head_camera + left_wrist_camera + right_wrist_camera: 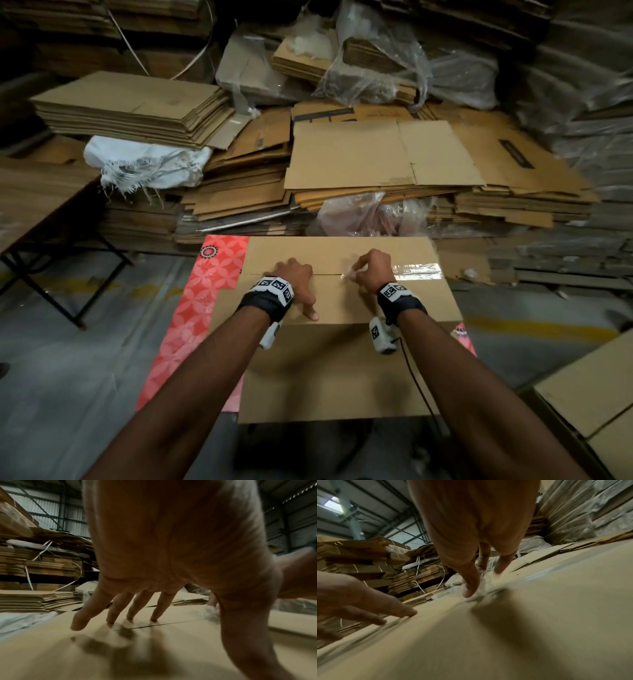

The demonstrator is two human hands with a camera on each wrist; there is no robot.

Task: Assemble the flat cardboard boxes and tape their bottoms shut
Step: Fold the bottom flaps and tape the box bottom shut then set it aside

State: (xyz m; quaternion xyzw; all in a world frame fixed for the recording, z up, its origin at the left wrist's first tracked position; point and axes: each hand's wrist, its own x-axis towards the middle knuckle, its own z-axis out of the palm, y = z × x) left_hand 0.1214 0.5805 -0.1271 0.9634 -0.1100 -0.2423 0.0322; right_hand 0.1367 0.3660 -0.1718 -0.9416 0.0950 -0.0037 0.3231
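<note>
On the box (342, 305), left hand (296, 274) pressing flat, right hand (371, 270) pinching tape (416, 270)

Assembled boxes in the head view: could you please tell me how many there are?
2. One box stands directly before the person, its seam partly covered by tape; the second box is at the lower right edge, cut off. The flat stacks behind may hide others.
</note>
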